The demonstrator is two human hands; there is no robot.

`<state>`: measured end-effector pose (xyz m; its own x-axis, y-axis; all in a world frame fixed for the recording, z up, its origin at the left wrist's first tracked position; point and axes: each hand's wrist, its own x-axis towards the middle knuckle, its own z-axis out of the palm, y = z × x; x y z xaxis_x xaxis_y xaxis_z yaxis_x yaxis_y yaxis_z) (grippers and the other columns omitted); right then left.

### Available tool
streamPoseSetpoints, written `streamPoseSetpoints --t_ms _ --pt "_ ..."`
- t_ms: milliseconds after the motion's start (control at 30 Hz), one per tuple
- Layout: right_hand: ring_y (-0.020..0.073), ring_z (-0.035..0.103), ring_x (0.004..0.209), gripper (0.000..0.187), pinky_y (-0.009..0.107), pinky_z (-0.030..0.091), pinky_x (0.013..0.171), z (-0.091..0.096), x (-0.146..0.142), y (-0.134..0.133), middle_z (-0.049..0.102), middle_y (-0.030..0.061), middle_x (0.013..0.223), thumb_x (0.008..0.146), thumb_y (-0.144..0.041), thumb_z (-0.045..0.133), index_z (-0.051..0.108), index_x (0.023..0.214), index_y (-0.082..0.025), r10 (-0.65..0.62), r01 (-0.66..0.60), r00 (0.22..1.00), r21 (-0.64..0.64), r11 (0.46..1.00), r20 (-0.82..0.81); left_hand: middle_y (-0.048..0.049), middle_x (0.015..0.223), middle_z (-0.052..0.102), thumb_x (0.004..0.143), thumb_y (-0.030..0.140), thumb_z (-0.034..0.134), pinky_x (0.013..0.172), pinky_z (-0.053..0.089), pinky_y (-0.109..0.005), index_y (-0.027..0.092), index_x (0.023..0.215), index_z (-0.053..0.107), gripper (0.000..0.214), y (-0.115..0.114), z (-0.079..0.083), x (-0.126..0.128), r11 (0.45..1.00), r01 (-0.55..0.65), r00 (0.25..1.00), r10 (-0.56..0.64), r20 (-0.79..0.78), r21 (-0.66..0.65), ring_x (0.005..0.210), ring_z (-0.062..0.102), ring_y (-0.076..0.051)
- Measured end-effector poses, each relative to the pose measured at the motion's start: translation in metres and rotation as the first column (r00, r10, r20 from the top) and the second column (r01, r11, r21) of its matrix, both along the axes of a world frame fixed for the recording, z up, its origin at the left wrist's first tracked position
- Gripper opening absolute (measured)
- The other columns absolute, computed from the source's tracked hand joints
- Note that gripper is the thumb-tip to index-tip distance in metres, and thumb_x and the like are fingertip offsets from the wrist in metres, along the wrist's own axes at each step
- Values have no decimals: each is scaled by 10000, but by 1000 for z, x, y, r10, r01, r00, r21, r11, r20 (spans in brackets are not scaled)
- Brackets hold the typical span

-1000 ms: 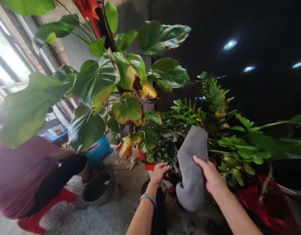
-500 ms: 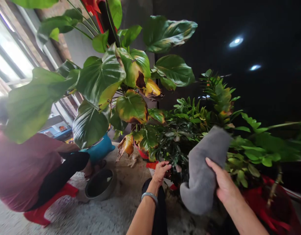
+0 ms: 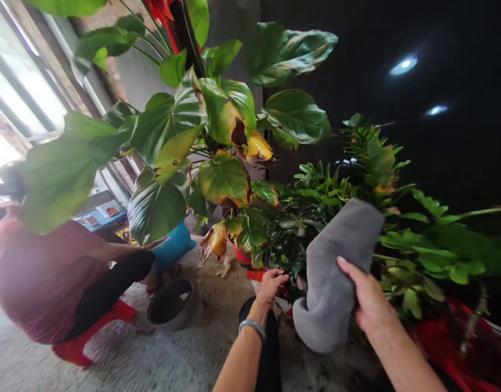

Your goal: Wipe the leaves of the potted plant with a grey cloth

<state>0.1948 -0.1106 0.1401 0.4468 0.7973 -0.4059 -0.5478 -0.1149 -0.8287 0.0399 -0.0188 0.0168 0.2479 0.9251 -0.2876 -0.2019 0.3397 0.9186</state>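
The right hand (image 3: 368,302) grips a grey cloth (image 3: 335,277) against the small plant (image 3: 303,228). The left hand (image 3: 270,283) seems closed on a stem below. Wiping goes well if each leaf is supported from beneath.

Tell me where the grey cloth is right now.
The grey cloth is at lower centre-right of the head view, held in the right hand against the small-leaved plant.

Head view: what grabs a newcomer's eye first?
The grey cloth, held up by the right hand against the small-leaved plant at centre. Above left, big green leaves, some yellowed and brown-edged. The left hand reaches into the foliage low down; another person crouches far left.
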Motion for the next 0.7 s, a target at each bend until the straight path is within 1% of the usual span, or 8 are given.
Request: streamPoseSetpoints --t_ms 67,133,233,300,400,467,567,700 --pt "352 687 864 434 417 558 716 -24 -13 -13 752 91 706 442 -385 789 705 795 -146 97 -100 995 -128 987 -27 65 505 473 411 393 791 436 368 -217 176 613 521 401 1 -1 -1 1000 4 1000 -4 4 0 454 440 -77" --pt "357 670 924 460 409 552 728 -44 -19 -36 761 94 767 415 -423 807 708 771 -149 141 -126 989 -268 955 36 54 507 499 412 395 791 433 362 -214 175 614 526 400 1 -1 -2 1000 5 1000 -5 10 -1 461 455 -84" --pt "343 679 886 469 390 555 686 -44 -12 -60 764 92 792 411 -452 818 707 757 -156 136 -96 986 -337 936 96 49 499 512 403 408 798 424 360 -216 176 597 522 409 1 1 -3 1000 4 1000 -4 13 -5 457 467 -91" --pt "335 694 782 478 394 558 633 -25 1 -56 755 91 720 410 -440 820 704 771 -148 79 -59 995 -264 963 68 56 500 501 395 404 805 426 364 -214 176 586 523 410 0 3 -2 1000 -8 1000 8 20 0 462 462 -87" --pt "308 699 703 433 392 562 641 6 14 -28 745 68 668 436 -367 801 701 798 -152 -123 126 989 -34 991 82 58 516 493 390 387 813 432 367 -209 173 583 527 406 -2 5 0 1000 -17 1000 17 26 -2 478 453 -81" --pt "289 700 693 363 387 562 676 10 12 -9 744 53 663 468 -331 778 700 780 -164 -164 161 984 56 985 62 56 526 492 391 385 812 434 370 -213 172 587 528 405 -2 5 0 1000 -11 1000 11 21 -6 479 451 -81" --pt "304 702 715 323 403 559 696 -14 -3 -6 734 60 625 492 -354 763 704 745 -162 16 -16 1000 -44 999 -11 58 523 480 392 391 804 428 366 -216 173 595 530 404 -2 3 -1 1000 -11 1000 11 20 0 469 440 -80" --pt "329 692 861 374 395 541 755 -65 -19 -42 751 80 704 529 -475 734 719 743 -169 263 -252 965 -249 935 13 47 525 511 412 417 789 444 395 -232 179 612 526 407 0 0 -5 1000 8 1000 -8 17 7 470 462 -92"
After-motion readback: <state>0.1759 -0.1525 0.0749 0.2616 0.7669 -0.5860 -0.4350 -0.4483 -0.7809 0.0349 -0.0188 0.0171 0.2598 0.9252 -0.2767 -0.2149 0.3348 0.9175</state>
